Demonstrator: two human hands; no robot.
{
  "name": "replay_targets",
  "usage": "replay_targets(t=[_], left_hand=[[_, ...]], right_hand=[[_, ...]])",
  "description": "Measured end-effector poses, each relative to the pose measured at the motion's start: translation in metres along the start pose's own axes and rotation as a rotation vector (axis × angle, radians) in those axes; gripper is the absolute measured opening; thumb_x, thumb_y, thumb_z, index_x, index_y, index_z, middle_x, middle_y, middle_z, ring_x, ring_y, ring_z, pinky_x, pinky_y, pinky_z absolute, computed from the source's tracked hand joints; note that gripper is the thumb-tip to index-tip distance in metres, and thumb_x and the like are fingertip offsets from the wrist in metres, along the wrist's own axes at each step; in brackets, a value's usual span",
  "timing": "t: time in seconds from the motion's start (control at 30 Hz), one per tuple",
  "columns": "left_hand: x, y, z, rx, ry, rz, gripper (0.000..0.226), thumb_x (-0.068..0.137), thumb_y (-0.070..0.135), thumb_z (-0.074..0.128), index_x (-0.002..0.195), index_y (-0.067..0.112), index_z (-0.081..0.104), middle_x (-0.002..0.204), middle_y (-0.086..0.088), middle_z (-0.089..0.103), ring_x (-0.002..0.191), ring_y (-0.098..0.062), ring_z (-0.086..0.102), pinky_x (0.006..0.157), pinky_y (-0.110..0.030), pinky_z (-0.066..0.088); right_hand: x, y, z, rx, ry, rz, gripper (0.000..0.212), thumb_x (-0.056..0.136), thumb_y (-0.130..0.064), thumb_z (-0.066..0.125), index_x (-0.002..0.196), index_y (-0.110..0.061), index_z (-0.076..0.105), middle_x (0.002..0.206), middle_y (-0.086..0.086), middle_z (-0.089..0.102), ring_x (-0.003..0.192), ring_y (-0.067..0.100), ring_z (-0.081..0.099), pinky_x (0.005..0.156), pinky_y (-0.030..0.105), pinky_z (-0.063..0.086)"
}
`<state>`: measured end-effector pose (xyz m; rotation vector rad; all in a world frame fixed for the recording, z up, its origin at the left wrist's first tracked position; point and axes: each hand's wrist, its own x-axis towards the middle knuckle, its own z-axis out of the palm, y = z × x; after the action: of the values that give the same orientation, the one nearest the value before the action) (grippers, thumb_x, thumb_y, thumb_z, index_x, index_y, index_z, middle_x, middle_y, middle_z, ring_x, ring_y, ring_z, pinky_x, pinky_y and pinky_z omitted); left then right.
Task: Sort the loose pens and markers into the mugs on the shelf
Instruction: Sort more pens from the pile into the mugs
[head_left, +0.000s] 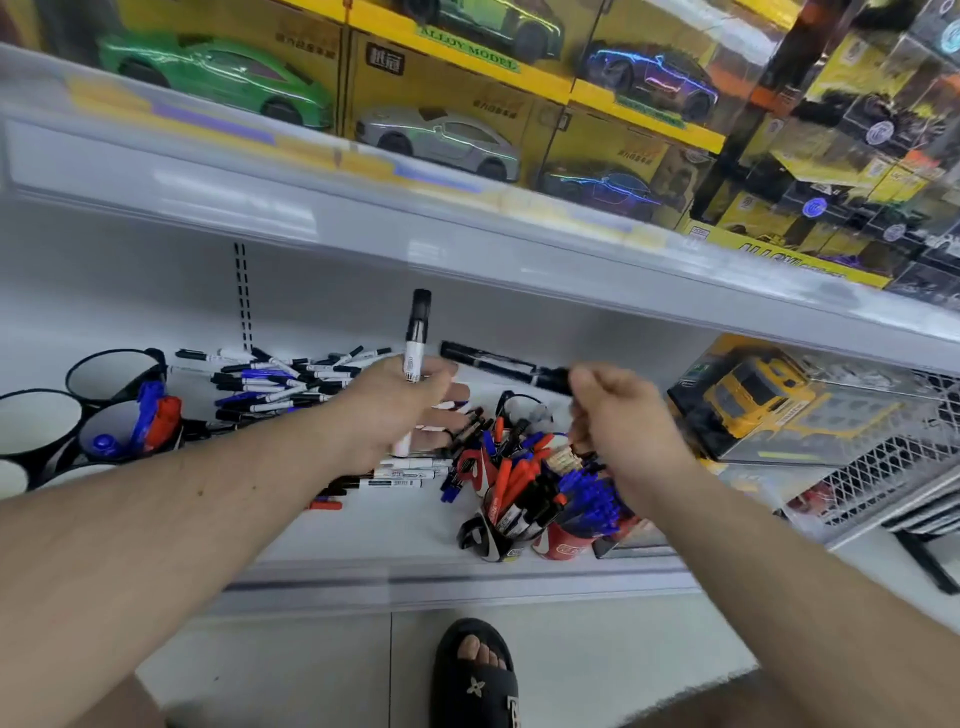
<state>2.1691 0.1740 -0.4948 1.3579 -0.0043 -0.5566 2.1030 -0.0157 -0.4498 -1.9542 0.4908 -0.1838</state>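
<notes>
My left hand (397, 405) grips a white marker with a black cap (417, 332), held upright above the lower shelf (395, 535). My right hand (618, 410) is curled, and a long black marker (498, 361) runs from its fingers towards the left. A heap of black and blue capped markers (291, 379) lies at the back left. Black mugs with white insides (111, 374) stand at the far left; one of these mugs (111, 431) holds blue and red markers. Under my right hand are mugs packed with red pens (514, 483) and blue pens (592, 493).
An upper shelf edge (415, 228) juts out just above my hands, carrying boxed model cars (441, 135). A boxed yellow toy truck (753, 400) and a wire basket (893, 467) sit to the right. My foot in a black sandal (475, 670) stands below.
</notes>
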Motion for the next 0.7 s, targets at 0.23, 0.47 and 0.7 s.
replay_targets(t=[0.23, 0.47, 0.7], left_hand=[[-0.003, 0.002, -0.028, 0.328, 0.087, 0.063, 0.016, 0.1, 0.03, 0.052, 0.103, 0.017, 0.061, 0.088, -0.001, 0.068, 0.061, -0.014, 0.044, 0.054, -0.026, 0.037], [-0.013, -0.004, -0.033, 0.125, -0.147, -0.101, 0.02, 0.102, 0.006, 0.042, 0.108, 0.016, 0.057, 0.08, -0.006, 0.058, 0.06, -0.017, 0.05, 0.055, -0.03, 0.046], [-0.015, -0.02, -0.035, 0.578, -0.356, 0.024, 0.025, 0.103, 0.013, 0.044, 0.116, 0.033, 0.053, 0.069, -0.001, 0.045, 0.047, -0.008, 0.035, 0.053, -0.027, 0.034]], right_hand=[[0.009, -0.001, 0.003, -0.182, 0.001, -0.117, 0.026, 0.093, -0.019, 0.049, 0.072, -0.018, 0.065, 0.06, -0.003, 0.056, 0.056, 0.018, 0.052, 0.062, 0.034, 0.042], [-0.005, -0.011, 0.034, -0.213, -0.249, -0.108, 0.035, 0.094, -0.031, 0.063, 0.072, -0.005, 0.054, 0.051, 0.001, 0.058, 0.035, 0.008, 0.041, 0.044, 0.02, 0.036], [0.001, -0.015, 0.038, -0.062, -0.298, -0.061, 0.019, 0.101, -0.03, 0.053, 0.098, -0.011, 0.056, 0.074, 0.01, 0.058, 0.037, 0.017, 0.043, 0.04, 0.027, 0.039]])
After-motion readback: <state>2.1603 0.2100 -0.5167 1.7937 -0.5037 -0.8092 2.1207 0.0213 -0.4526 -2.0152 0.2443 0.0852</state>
